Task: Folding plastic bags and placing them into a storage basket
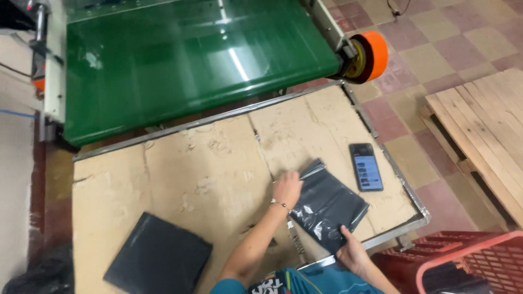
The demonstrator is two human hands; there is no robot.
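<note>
Left hand [287,188] presses flat, fingers together, on the dark plastic bag [327,204] near the counter's [207,163] right edge; right hand [353,251] pinches its near corner, phone [366,166] just beside.

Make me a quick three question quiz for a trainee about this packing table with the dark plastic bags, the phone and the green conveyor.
1. True or false: both hands touch the dark plastic bag beside the phone.
2. Which thing lies nearest the table's front left corner? A) the phone B) the flat black bag C) the orange wheel
3. Fill in: the table top is covered with worn ______.

Key
1. True: the left hand presses its upper corner, and the right hand grips its lower edge.
2. B. The phone lies right of the hands, and the wheel sits at the end of the green conveyor.
3. Cardboard.
</note>
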